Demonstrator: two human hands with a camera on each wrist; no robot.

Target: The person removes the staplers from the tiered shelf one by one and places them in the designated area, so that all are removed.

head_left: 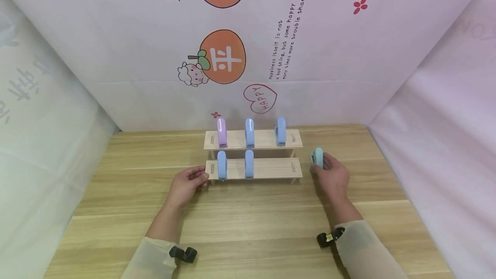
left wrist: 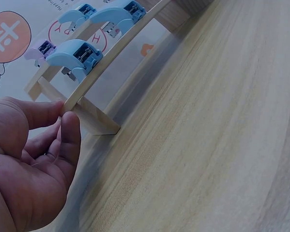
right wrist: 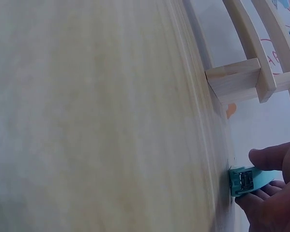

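Note:
A two-tier wooden rack (head_left: 271, 168) stands at the table's back. My left hand (head_left: 188, 184) pinches the left end of its lower board between thumb and fingers, as the left wrist view (left wrist: 33, 159) also shows. Right of the rack, my right hand (head_left: 332, 176) holds a teal stapler-like device (head_left: 318, 157); its end is at the tabletop in the right wrist view (right wrist: 242, 181). The lower board bears two similar blue devices, one left (head_left: 222, 165) and one mid-board (head_left: 249, 164). On the upper board are a purple one (head_left: 222, 133) and two blue ones (head_left: 249, 133).
The wooden table (head_left: 248, 223) runs up to a printed white cloth (head_left: 321, 55) hanging behind the rack. More white cloth hangs along the left (head_left: 42, 111) and right (head_left: 445, 119) sides. The lower board's right part (head_left: 277, 168) is bare.

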